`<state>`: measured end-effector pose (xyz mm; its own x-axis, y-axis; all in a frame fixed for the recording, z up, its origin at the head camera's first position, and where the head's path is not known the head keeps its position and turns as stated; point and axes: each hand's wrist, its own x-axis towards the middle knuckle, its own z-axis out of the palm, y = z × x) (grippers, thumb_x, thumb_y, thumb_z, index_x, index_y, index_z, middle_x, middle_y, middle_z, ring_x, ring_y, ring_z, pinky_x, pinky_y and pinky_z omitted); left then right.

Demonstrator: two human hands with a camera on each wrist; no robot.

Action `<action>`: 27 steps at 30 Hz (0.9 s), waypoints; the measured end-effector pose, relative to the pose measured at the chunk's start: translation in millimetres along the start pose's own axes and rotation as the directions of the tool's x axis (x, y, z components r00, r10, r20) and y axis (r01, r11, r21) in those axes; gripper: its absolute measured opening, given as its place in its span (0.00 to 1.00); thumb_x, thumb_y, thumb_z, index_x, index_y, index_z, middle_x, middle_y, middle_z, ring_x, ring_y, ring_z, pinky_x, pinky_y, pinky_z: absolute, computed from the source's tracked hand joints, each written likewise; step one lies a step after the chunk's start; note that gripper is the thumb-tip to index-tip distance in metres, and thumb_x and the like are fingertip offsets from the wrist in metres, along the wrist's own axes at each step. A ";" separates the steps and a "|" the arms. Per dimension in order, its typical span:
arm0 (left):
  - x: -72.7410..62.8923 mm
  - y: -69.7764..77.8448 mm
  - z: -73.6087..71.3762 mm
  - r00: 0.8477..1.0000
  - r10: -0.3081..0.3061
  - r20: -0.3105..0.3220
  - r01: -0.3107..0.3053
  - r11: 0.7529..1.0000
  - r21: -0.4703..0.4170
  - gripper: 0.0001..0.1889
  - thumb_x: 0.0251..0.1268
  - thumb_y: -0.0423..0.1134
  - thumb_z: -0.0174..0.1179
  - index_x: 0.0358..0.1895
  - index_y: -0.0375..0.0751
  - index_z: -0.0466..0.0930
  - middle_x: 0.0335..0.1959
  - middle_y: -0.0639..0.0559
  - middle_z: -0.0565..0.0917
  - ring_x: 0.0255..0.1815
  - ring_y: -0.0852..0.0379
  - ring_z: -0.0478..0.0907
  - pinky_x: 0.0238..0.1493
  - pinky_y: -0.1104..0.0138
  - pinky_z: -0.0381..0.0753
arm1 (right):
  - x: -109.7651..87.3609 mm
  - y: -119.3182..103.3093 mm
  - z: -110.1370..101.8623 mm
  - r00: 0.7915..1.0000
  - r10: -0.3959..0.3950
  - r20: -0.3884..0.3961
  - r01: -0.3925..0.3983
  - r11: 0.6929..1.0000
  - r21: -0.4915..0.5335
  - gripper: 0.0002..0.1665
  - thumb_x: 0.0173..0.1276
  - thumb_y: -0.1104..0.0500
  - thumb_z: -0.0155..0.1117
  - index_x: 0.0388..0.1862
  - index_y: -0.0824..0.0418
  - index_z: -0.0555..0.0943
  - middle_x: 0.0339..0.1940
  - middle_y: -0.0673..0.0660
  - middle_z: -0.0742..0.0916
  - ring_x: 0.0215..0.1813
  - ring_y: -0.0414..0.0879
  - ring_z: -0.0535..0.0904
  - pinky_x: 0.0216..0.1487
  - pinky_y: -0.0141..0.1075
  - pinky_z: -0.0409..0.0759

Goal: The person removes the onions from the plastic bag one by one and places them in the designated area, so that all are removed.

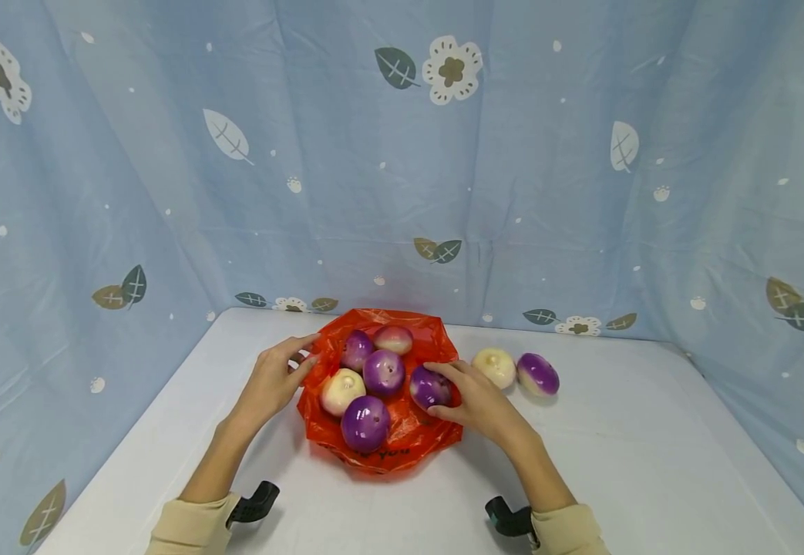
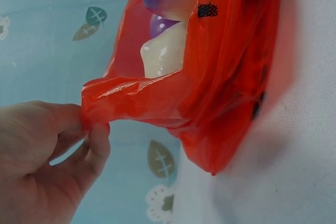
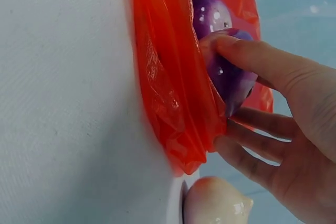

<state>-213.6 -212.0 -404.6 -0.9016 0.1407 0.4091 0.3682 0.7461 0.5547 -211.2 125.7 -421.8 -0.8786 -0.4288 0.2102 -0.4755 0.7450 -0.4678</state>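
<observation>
A red plastic bag point(image 1: 418, 451) stands on the table with its mouth spread wide, holding several glossy purple-and-white turnips point(image 1: 365, 424). My left hand point(image 1: 273, 383) pinches the bag's rim on the left; the left wrist view shows the red film point(image 2: 142, 95) drawn out between thumb and fingers. On the right side of the mouth, my right hand point(image 1: 476, 397) grips a purple turnip point(image 1: 431, 388) between thumb and fingers. In the right wrist view that turnip point(image 3: 226, 72) is just inside the rim, near another purple one point(image 3: 210, 14). The bag's bottom is hidden.
Two more turnips lie on the white table point(image 1: 624, 455) right of the bag: a pale one point(image 1: 494, 368) and a purple-topped one point(image 1: 539, 375). A blue patterned curtain point(image 1: 346, 154) hangs behind and along both sides.
</observation>
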 end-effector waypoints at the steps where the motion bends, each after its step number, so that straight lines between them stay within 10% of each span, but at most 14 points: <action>1: -0.2 -0.3 -0.2 1.000 -0.002 -0.001 0.002 1.000 0.004 0.22 0.65 0.34 0.64 0.63 0.40 0.77 0.49 0.42 0.86 0.40 0.51 0.83 0.39 0.61 0.87 | -0.5 -0.6 -0.8 1.000 0.000 0.000 0.000 1.000 0.001 0.40 0.55 0.47 0.77 0.67 0.45 0.74 0.63 0.60 0.80 0.62 0.55 0.78 0.58 0.52 0.82; 27: 0.0 -1.9 -3.2 1.000 0.022 0.004 -0.022 0.997 -0.073 0.21 0.66 0.32 0.62 0.62 0.36 0.77 0.46 0.41 0.86 0.33 0.51 0.85 0.28 0.76 0.82 | -18.6 9.3 -39.6 0.998 -0.031 -0.049 0.030 0.999 -0.015 0.40 0.57 0.45 0.75 0.69 0.43 0.72 0.59 0.53 0.81 0.56 0.51 0.81 0.51 0.47 0.85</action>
<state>-213.5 -215.6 -403.3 -0.8942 0.1600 0.4181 0.4032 0.6937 0.5968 -201.0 160.9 -396.1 -0.8647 -0.4260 0.2662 -0.5023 0.7395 -0.4481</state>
